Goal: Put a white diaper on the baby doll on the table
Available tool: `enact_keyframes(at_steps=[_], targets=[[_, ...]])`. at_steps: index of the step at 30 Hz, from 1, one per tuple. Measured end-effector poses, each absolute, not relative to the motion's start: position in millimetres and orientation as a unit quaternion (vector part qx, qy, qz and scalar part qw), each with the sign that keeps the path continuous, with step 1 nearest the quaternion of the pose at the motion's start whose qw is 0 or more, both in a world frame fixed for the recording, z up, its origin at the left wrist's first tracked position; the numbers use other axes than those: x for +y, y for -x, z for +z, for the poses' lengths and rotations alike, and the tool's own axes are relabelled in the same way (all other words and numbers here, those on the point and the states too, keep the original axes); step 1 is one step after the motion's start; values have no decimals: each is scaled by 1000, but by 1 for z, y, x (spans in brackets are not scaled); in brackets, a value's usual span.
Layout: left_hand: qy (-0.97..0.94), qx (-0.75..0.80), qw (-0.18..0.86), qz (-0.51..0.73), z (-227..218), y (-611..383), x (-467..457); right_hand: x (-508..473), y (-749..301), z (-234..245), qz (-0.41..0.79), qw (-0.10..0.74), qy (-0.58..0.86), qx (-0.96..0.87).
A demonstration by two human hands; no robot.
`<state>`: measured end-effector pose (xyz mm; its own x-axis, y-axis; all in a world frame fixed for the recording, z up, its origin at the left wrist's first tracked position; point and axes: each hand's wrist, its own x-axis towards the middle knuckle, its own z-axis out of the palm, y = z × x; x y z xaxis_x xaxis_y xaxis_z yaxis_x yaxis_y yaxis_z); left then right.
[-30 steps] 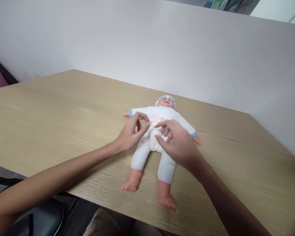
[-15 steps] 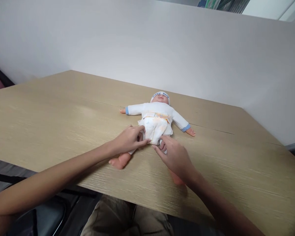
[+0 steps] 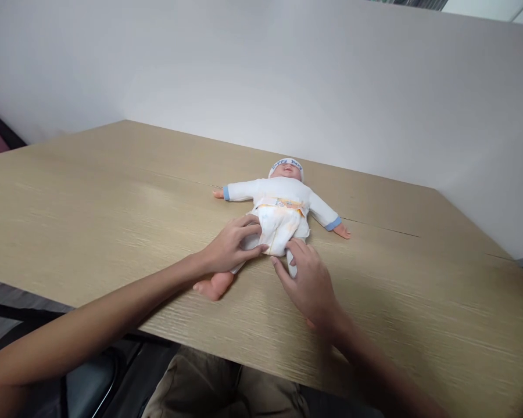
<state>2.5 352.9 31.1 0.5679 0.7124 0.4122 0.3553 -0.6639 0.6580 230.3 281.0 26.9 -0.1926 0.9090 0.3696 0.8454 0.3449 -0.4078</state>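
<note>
A baby doll point(image 3: 283, 188) in white clothes with blue cuffs lies on its back, head away from me. A white diaper point(image 3: 279, 223) with an orange patterned waistband covers its front. At the diaper's left leg edge, my left hand point(image 3: 235, 244) has its fingers spread over the doll's thigh and its thumb near the diaper's lower end. My right hand point(image 3: 309, 278) is at the opposite leg edge, fingertips touching it, thumb held apart. Both hands look open. The right hand hides most of the doll's leg on that side.
The doll lies on a wooden table point(image 3: 113, 203) with a thin seam across it. Behind the table stands a pale wall point(image 3: 200, 69). A dark chair point(image 3: 91, 377) is below the near edge at the left, beside my legs point(image 3: 226, 383).
The fingers of both hands have loosened and spread from their more curled hold at the diaper's leg edges. The diaper's side edges lie closer in. The view has shifted slightly.
</note>
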Motion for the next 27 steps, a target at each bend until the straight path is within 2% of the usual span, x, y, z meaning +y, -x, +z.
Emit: enact_keyframes(at_steps=[10, 16, 23, 27], targets=[[-835, 363, 270, 314, 26, -1, 360, 291, -229, 27, 175, 341, 632, -674], [-779, 371, 358, 357, 20, -1, 361, 292, -238, 34, 258, 409, 607, -631], [-653, 396, 486, 425, 7, -3, 361, 288, -248, 41, 238, 409, 626, -620], [-698, 419, 441, 379, 15, -3, 356, 286, -247, 42, 229, 384, 625, -639]])
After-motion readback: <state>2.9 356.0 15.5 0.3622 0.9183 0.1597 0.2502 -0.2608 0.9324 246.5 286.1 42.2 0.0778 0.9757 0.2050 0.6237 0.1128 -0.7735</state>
